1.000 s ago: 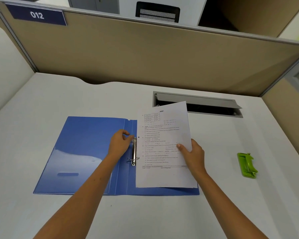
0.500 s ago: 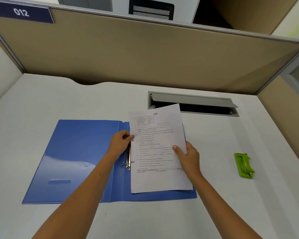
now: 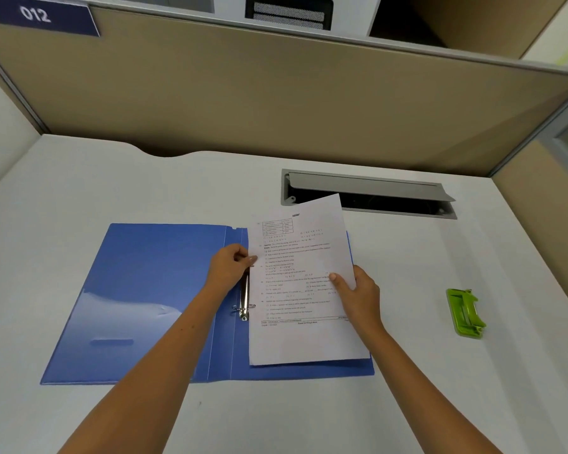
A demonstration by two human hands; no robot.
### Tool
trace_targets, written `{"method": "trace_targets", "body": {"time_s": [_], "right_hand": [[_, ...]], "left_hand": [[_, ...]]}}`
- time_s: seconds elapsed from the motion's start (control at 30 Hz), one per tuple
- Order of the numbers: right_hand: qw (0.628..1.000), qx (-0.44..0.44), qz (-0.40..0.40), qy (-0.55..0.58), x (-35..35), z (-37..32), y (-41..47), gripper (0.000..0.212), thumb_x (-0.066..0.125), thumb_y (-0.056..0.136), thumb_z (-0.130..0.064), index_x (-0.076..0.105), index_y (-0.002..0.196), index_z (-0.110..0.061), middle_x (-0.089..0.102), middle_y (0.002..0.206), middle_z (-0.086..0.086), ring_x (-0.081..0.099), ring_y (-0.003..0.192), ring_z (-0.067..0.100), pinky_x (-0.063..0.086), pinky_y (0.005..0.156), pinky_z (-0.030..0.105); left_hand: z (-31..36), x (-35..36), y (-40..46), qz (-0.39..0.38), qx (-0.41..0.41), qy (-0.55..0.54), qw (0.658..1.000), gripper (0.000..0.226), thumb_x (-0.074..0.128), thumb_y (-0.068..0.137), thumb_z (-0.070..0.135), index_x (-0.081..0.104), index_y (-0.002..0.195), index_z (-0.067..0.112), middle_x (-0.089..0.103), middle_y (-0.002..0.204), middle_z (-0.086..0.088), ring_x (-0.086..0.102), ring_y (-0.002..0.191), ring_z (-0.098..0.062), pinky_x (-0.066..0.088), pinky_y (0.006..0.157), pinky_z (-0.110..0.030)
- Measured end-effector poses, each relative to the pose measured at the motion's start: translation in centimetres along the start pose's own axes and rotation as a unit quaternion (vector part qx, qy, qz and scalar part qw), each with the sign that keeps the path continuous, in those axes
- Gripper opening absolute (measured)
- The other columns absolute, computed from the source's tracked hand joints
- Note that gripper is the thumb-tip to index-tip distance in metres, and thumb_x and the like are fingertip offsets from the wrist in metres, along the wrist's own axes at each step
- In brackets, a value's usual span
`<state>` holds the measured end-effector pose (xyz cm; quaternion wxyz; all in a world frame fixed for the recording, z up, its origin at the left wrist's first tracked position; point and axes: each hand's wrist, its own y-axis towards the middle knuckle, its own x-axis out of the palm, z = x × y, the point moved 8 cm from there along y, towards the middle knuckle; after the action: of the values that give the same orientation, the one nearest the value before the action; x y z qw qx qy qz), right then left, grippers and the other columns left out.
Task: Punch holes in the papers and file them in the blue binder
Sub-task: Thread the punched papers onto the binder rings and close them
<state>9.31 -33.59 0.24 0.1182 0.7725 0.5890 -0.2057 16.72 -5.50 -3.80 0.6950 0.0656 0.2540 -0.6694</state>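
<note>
- A white desk (image 3: 118, 178) fills a cubicle walled by a tan partition (image 3: 276, 103); a dark blue plate (image 3: 36, 15) reading 012 sits at the partition's upper left corner; beyond the top edge a black mesh chair back (image 3: 289, 14) shows.
- A grey cable hatch (image 3: 368, 191) is set into the desk near the partition, its lid tilted up over a dark slot.
- The blue binder (image 3: 145, 290) lies open and flat in the middle of the desk, front cover spread to the left; its metal ring mechanism (image 3: 244, 299) runs along the spine, and whether the rings stand open or closed cannot be told.
- The printed paper (image 3: 302, 290) is held over the binder's right half, its left edge just beside the rings, its far corner reaching over the hatch; a second sheet edge peeks out beneath it at the near end.
- The left hand (image 3: 230, 268) sits at the top of the ring mechanism, fingers curled, pinching the paper's left edge.
- The right hand (image 3: 358, 296) grips the paper's right edge, thumb on top of the sheet, fingers hidden under it.
- A green hole punch (image 3: 465, 313) rests on the desk well apart to the right of the binder, touched by neither hand.
</note>
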Motion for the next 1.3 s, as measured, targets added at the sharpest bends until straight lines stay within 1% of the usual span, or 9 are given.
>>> {"method": "trace_targets", "body": {"time_s": [0.13, 0.23, 0.3, 0.37, 0.53, 0.63, 0.93, 1.1, 1.3], "right_hand": [[1.0, 0.013, -0.009, -0.006, 0.1, 1.1, 0.2, 0.031, 0.061, 0.089, -0.029, 0.058, 0.113, -0.011, 0.061, 0.105, -0.005, 0.06, 0.091, 0.013, 0.048, 0.076, 0.018], [0.999, 0.026, -0.02, -0.003, 0.4, 2.0, 0.4, 0.031, 0.061, 0.089, -0.028, 0.057, 0.114, -0.01, 0.062, 0.106, -0.003, 0.06, 0.093, 0.015, 0.048, 0.077, 0.022], [0.999, 0.028, -0.03, -0.005, 0.7, 2.6, 0.5, 0.029, 0.061, 0.089, -0.028, 0.057, 0.113, -0.011, 0.061, 0.105, -0.004, 0.06, 0.091, 0.013, 0.047, 0.073, 0.016], [0.999, 0.028, -0.043, -0.014, 1.1, 2.9, 0.8, 0.028, 0.061, 0.089, -0.028, 0.058, 0.112, -0.013, 0.061, 0.104, -0.005, 0.059, 0.088, 0.01, 0.044, 0.067, 0.009], [0.997, 0.031, -0.065, -0.024, 1.7, 3.7, 1.1, 0.034, 0.062, 0.088, -0.029, 0.058, 0.117, -0.011, 0.063, 0.107, -0.004, 0.061, 0.093, 0.014, 0.045, 0.068, 0.011], [0.996, 0.048, -0.066, -0.021, 1.7, 4.1, 1.1, 0.032, 0.062, 0.088, -0.029, 0.056, 0.115, -0.013, 0.062, 0.11, -0.001, 0.059, 0.095, 0.015, 0.043, 0.069, 0.014], [0.991, 0.08, -0.106, -0.013, 1.7, 4.5, 0.6, 0.048, 0.069, 0.084, -0.021, 0.047, 0.125, -0.012, 0.059, 0.125, 0.008, 0.056, 0.104, 0.018, 0.048, 0.086, 0.031], [0.992, 0.084, -0.09, -0.013, 0.9, 4.6, 0.3, 0.047, 0.067, 0.085, -0.021, 0.046, 0.127, -0.013, 0.058, 0.128, 0.009, 0.056, 0.105, 0.019, 0.048, 0.086, 0.031], [0.993, 0.085, -0.075, -0.03, -0.6, 4.2, 0.2, 0.058, 0.069, 0.084, -0.021, 0.039, 0.133, -0.015, 0.056, 0.129, 0.01, 0.054, 0.102, 0.017, 0.047, 0.082, 0.027]], "left_hand": [[-0.1, -0.1, -0.6, 0.032, 0.012, 0.004, 0.999, 0.018, 0.073, 0.082, 0.019, 0.062, 0.093, 0.01, 0.063, 0.083, -0.003, 0.057, 0.074, -0.013, 0.043, 0.062, -0.014], [-0.2, -0.6, -1.9, 0.082, 0.022, 0.023, 0.996, 0.024, 0.063, 0.089, 0.022, 0.06, 0.106, 0.006, 0.064, 0.098, -0.013, 0.058, 0.08, -0.017, 0.049, 0.069, -0.025], [-0.3, -0.5, -3.3, 0.101, 0.026, 0.05, 0.993, 0.033, 0.058, 0.092, 0.027, 0.054, 0.116, 0.005, 0.058, 0.11, -0.017, 0.059, 0.091, -0.024, 0.052, 0.081, -0.038], [-0.3, -0.5, -5.0, 0.124, 0.036, 0.116, 0.985, 0.047, 0.057, 0.092, 0.037, 0.048, 0.125, 0.005, 0.053, 0.117, -0.018, 0.055, 0.102, -0.032, 0.047, 0.089, -0.042], [-2.1, 0.6, -7.4, 0.029, -0.02, 0.3, 0.953, 0.086, 0.045, 0.083, 0.069, 0.018, 0.145, 0.015, 0.056, 0.118, -0.015, 0.059, 0.102, -0.033, 0.051, 0.081, -0.041], [-2.3, 1.2, -7.8, -0.006, -0.009, 0.334, 0.943, 0.083, 0.042, 0.086, 0.066, 0.009, 0.146, 0.019, 0.067, 0.101, -0.008, 0.066, 0.086, -0.024, 0.054, 0.07, -0.035], [-1.4, 1.6, -8.2, -0.025, 0.055, 0.342, 0.938, 0.064, 0.043, 0.095, 0.042, 0.012, 0.145, 0.017, 0.067, 0.09, -0.006, 0.061, 0.066, -0.016, 0.056, 0.064, -0.031], [-1.0, 2.5, -8.4, -0.055, 0.068, 0.329, 0.94, 0.06, 0.041, 0.097, 0.039, 0.013, 0.145, 0.016, 0.066, 0.097, -0.007, 0.055, 0.065, -0.012, 0.05, 0.062, -0.025], [-0.7, 3.5, -8.6, -0.064, 0.059, 0.305, 0.948, 0.067, 0.043, 0.095, 0.046, 0.009, 0.146, 0.019, 0.067, 0.101, -0.007, 0.066, 0.078, -0.02, 0.058, 0.071, -0.034]]}}
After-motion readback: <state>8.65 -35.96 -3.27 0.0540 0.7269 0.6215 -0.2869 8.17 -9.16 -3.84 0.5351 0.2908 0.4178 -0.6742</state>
